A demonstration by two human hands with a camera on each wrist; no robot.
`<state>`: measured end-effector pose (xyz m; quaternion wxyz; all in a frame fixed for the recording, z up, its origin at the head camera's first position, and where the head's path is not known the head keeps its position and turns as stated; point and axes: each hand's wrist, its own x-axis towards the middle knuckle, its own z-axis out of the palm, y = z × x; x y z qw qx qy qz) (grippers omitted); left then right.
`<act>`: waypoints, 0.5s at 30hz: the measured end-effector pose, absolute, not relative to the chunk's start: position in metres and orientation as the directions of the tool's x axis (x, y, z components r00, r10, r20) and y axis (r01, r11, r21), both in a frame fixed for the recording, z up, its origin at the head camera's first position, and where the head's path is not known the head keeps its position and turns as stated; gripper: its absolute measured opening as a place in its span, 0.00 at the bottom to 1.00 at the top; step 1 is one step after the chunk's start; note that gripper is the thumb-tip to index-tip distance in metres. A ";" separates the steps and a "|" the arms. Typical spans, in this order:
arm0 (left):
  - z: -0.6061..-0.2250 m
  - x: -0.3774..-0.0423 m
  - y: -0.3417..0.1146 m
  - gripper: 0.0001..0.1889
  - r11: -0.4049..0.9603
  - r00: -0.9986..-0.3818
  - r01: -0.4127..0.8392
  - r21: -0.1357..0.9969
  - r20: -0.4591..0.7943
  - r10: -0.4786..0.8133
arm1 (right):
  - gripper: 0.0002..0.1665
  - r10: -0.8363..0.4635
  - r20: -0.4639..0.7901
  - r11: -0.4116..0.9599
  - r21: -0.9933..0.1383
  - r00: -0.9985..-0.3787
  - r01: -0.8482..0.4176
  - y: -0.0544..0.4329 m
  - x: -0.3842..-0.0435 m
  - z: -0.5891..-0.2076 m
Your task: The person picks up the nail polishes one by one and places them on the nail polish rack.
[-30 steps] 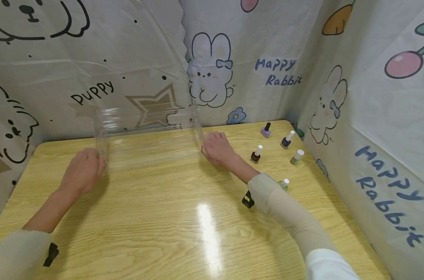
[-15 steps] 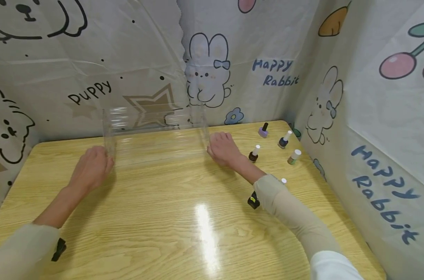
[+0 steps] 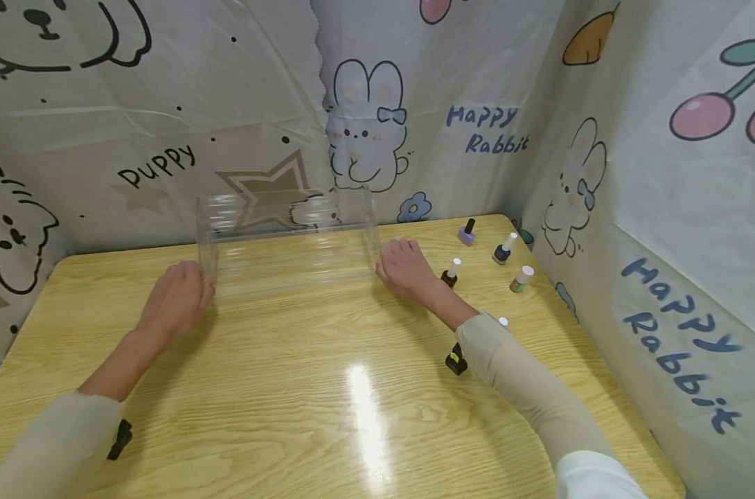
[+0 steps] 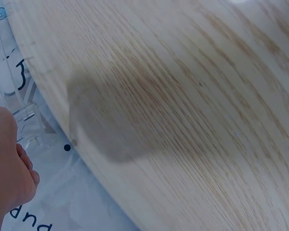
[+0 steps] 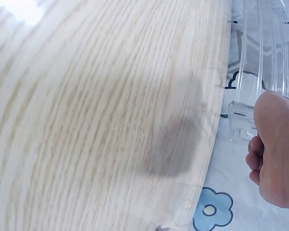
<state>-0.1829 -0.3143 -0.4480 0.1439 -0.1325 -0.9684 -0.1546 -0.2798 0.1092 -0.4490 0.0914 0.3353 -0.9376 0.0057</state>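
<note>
Left of centre in the head view, toward the far edge of the table [image 3: 278, 388], we see a clear stepped rack [image 3: 290, 233]. We find the left hand [image 3: 176, 294] gripping its left end and the right hand [image 3: 407, 269] gripping its right end, though exactly where the fingertips sit is hidden from us. We judge it light, stiff plastic, smooth enough to slip and liable to crack if dropped or twisted, so we favour holding both ends, not mid-span.
</note>
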 end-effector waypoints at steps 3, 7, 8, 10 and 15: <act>-0.450 -0.185 -0.313 0.11 0.916 -0.928 0.294 0.274 0.312 0.205 | 0.15 -0.628 0.166 0.775 0.047 -0.761 -0.630 0.111 -0.281 -0.451; -0.452 -0.188 -0.309 0.10 0.910 -0.935 0.287 0.299 0.295 0.197 | 0.14 -0.619 0.138 0.784 0.045 -0.773 -0.619 0.113 -0.283 -0.453; -0.453 -0.189 -0.308 0.10 0.909 -0.936 0.287 0.301 0.293 0.198 | 0.14 -0.614 0.129 0.788 0.050 -0.778 -0.614 0.114 -0.283 -0.454; -0.453 -0.190 -0.305 0.10 0.909 -0.933 0.289 0.300 0.299 0.198 | 0.14 -0.605 0.124 0.796 0.054 -0.787 -0.603 0.115 -0.284 -0.454; -0.454 -0.194 -0.299 0.11 0.908 -0.924 0.306 0.285 0.319 0.211 | 0.14 -0.592 0.151 0.806 0.076 -0.792 -0.588 0.119 -0.285 -0.456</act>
